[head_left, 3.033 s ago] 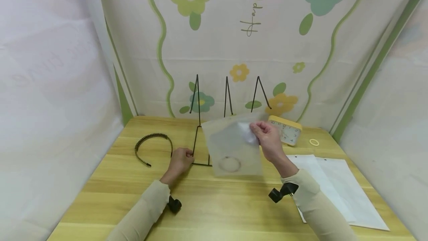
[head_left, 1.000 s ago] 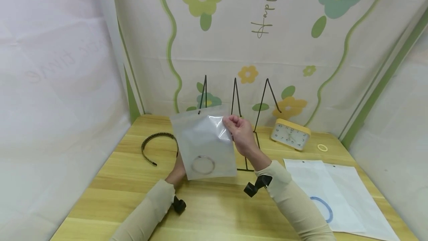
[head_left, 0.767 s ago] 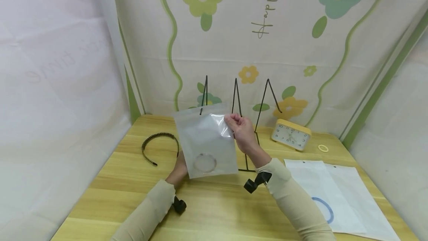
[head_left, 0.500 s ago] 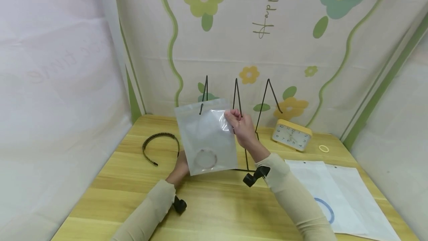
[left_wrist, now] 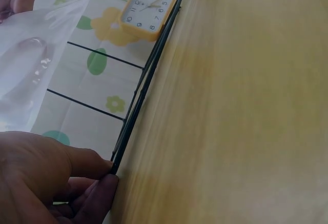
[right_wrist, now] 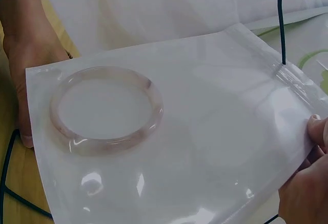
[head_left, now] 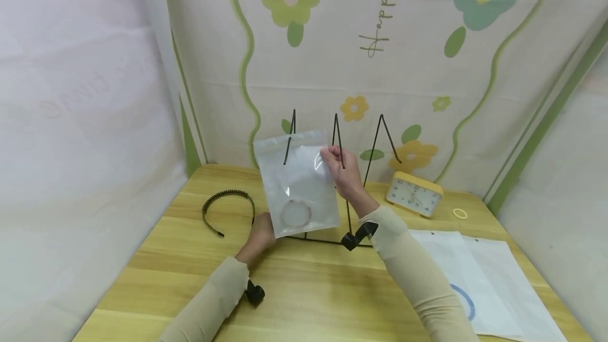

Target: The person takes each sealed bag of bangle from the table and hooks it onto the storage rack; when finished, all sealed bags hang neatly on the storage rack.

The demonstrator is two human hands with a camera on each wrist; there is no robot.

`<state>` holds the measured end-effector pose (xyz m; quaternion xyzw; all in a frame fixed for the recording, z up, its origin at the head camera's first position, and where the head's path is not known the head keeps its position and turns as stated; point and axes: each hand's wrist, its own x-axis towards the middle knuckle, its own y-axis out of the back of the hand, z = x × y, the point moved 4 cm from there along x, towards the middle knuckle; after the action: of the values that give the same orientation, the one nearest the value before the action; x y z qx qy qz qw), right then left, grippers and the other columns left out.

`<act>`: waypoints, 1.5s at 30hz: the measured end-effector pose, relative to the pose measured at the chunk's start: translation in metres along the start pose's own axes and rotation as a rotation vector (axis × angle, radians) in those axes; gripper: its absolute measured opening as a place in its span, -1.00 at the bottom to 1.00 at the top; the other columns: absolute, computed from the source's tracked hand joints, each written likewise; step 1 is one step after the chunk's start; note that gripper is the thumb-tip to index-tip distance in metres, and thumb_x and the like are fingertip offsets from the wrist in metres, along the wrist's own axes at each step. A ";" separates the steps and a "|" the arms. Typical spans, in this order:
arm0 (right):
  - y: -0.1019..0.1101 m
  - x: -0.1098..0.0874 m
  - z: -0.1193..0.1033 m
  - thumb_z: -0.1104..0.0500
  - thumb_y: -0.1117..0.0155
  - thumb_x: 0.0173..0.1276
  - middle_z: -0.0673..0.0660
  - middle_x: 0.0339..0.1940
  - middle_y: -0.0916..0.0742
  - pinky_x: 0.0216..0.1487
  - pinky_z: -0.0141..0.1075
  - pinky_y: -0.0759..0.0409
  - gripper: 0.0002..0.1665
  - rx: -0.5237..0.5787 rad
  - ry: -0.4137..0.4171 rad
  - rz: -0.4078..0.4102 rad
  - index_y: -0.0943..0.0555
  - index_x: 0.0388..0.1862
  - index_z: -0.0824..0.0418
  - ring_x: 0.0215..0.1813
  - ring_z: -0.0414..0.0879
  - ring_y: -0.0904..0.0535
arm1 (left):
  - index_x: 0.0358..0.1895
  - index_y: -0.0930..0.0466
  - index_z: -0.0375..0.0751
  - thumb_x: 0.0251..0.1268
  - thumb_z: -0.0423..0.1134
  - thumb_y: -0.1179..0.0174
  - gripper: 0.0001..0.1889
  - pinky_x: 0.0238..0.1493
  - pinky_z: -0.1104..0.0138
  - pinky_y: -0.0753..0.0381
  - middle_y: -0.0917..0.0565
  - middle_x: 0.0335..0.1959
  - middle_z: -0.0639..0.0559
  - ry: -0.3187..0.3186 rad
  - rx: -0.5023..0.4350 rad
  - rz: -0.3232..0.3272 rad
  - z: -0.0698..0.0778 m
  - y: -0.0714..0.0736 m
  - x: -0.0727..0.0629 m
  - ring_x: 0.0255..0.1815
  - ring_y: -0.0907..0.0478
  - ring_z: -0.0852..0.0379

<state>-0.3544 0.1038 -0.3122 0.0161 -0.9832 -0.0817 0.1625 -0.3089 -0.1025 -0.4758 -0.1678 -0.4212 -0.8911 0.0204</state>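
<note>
A clear-fronted plastic zip bag [head_left: 304, 183] with a pale pinkish bangle [right_wrist: 157, 106] inside is held up by my right hand [head_left: 349, 176], which pinches its right edge near the top. Behind it stands a black wire display rack [head_left: 323, 241] with three hooks. The left hook [head_left: 287, 149] runs down in front of the bag's upper part; in the right wrist view its tip meets the bag's top strip. My left hand [head_left: 261, 234] pinches the rack's lower left corner between thumb and finger, as the left wrist view shows. The bag covers part of the rack.
A dark coiled headband [head_left: 228, 192] lies left of the rack. To the right are a yellow alarm clock [head_left: 415, 194], a small pale-yellow ring [head_left: 454, 212] and white bags [head_left: 503, 284], one with a blue ring [head_left: 469, 302]. A flowered curtain [head_left: 323, 62] hangs behind.
The bag went left across the rack's front, then rose and shifted slightly right with my right hand, its top now behind the left hook's tip. My left hand stays at the rack's lower left corner.
</note>
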 end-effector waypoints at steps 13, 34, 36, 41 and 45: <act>0.002 0.016 -0.002 -0.08 -0.21 0.43 0.05 -0.41 -0.59 -0.38 -0.40 -0.42 -0.59 -0.067 0.047 0.046 -0.60 -0.18 0.29 -0.36 -0.13 -0.44 | -0.29 -0.71 -0.34 0.11 -0.39 -0.33 -0.89 -0.40 0.31 -0.59 -0.70 -0.45 -0.03 0.140 -0.161 -0.072 -0.004 -0.007 0.001 -0.45 -0.59 0.16; -0.012 0.044 0.002 0.10 -0.21 0.45 0.01 -0.33 -0.59 -0.21 -0.34 -0.41 -0.79 0.072 -0.129 0.166 -0.60 -0.21 0.25 -0.23 -0.13 -0.45 | -0.29 -0.70 -0.35 0.09 -0.44 -0.32 -0.90 -0.38 0.33 -0.61 -0.69 -0.46 -0.01 0.139 -0.197 -0.051 -0.003 -0.006 0.001 -0.44 -0.60 0.18; -0.013 0.049 0.005 0.11 -0.22 0.44 -0.01 -0.34 -0.58 -0.21 -0.35 -0.40 -0.80 0.067 -0.113 0.186 -0.60 -0.21 0.25 -0.23 -0.14 -0.44 | -0.29 -0.69 -0.35 0.09 -0.43 -0.31 -0.90 -0.38 0.33 -0.61 -0.69 -0.45 0.00 0.140 -0.198 -0.054 -0.002 -0.005 0.001 -0.44 -0.60 0.18; -0.015 0.058 0.011 0.13 -0.24 0.42 -0.04 -0.41 -0.56 -0.23 -0.38 -0.39 -0.83 0.068 -0.087 0.223 -0.59 -0.26 0.23 -0.28 -0.17 -0.42 | -0.31 -0.69 -0.34 0.08 -0.42 -0.32 -0.91 -0.39 0.33 -0.60 -0.68 -0.47 0.01 0.149 -0.201 -0.061 -0.001 -0.005 0.000 -0.45 -0.59 0.18; -0.016 0.062 0.009 0.14 -0.25 0.42 -0.02 -0.42 -0.58 -0.23 -0.38 -0.41 -0.82 0.069 -0.070 0.240 -0.59 -0.29 0.26 -0.29 -0.16 -0.44 | -0.32 -0.68 -0.33 0.09 -0.42 -0.32 -0.92 -0.40 0.33 -0.58 -0.67 -0.48 0.02 0.166 -0.198 -0.068 -0.001 -0.004 0.000 -0.46 -0.57 0.18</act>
<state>-0.4162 0.0853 -0.3035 -0.0991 -0.9854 -0.0284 0.1358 -0.3097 -0.1011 -0.4797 -0.0804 -0.3334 -0.9393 0.0084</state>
